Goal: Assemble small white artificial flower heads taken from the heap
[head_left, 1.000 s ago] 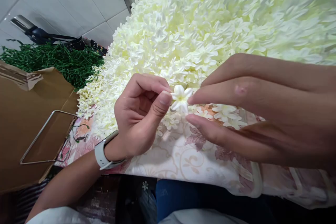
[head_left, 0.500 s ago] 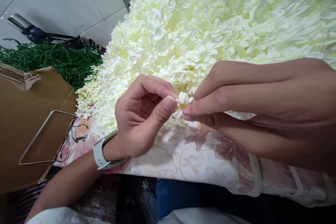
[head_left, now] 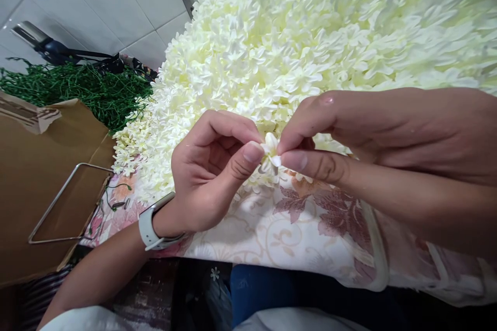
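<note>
A small white artificial flower (head_left: 272, 149) is pinched between my two hands, just above the near edge of the pile. Thumb and forefinger of my left hand (head_left: 213, 170) grip its left side. From the right, the thumb and forefinger of my right hand (head_left: 349, 139) close on its petals. Behind them rises a large heap of white artificial flowers (head_left: 264, 51), pale yellow in places. Under the heap lies a floral tablecloth (head_left: 240, 235), bare along the front. A watch with a pale band (head_left: 146, 230) is on my left wrist.
To the left stands a cardboard box (head_left: 50, 176) with a bent metal wire frame (head_left: 56, 201) against it. Green plastic stems (head_left: 77, 88) are bunched behind it, near a dark object with a silvery end (head_left: 33, 36). A tiled wall (head_left: 89, 0) closes off the back.
My right hand has turned, its thumb now beneath the forefinger and more exposed. The flower's petals appear more spread. My left hand has stayed almost still.
</note>
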`<state>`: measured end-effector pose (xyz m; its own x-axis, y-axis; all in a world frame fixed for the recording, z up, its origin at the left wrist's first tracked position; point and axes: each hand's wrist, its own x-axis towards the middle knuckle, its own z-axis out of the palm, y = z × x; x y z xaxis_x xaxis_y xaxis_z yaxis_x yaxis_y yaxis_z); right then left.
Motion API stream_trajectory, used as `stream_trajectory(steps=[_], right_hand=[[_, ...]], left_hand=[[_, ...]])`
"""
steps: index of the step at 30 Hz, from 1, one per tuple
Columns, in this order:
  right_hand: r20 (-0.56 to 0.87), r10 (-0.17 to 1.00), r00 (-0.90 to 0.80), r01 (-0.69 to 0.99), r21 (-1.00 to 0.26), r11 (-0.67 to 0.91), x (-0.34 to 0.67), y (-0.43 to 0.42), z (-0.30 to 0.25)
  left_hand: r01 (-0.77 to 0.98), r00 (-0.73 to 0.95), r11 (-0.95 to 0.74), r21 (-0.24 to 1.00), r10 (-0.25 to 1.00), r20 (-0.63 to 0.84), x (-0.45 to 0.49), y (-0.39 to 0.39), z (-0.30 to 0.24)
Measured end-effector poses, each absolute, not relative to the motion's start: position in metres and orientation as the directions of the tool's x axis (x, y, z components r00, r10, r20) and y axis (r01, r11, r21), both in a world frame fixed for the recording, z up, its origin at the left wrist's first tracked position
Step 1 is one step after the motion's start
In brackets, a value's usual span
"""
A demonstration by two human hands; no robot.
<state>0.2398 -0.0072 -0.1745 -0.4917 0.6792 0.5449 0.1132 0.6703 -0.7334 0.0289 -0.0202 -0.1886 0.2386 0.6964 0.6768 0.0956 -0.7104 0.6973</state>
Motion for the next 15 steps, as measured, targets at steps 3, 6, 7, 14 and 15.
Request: stream_trajectory(steps=[3, 6, 7, 14, 15], right_hand=[[0.504, 0.734, -0.456, 0.103, -0.789, 0.606, 0.2385, -0.0105, -0.172], [0.465, 0.796, -0.387, 0.124, -0.829, 0.545, 0.2377, -0.013, -0.1711], [0.454, 0.806, -0.379, 0.123, -0.838, 0.531, 0.2376, -0.0127, -0.171], [0.363, 0.823, -0.437, 0.055, -0.903, 0.427, 0.2355, -0.0063, -0.1692], [0.353, 0.831, -0.43, 0.051, -0.909, 0.413, 0.2354, -0.0062, -0.1691]], left_hand=[[0.073, 0.257, -0.71, 0.7, 0.692, 0.675, 0.0276, -0.0212, -0.1868], [0.063, 0.273, -0.691, 0.72, 0.706, 0.654, 0.0276, -0.0225, -0.1834], [0.069, 0.277, -0.687, 0.724, 0.71, 0.648, 0.0278, -0.0228, -0.1822], [0.108, 0.258, -0.691, 0.715, 0.714, 0.651, 0.0274, -0.0246, -0.1838], [0.114, 0.244, -0.679, 0.725, 0.727, 0.642, 0.0273, -0.0251, -0.1854]])
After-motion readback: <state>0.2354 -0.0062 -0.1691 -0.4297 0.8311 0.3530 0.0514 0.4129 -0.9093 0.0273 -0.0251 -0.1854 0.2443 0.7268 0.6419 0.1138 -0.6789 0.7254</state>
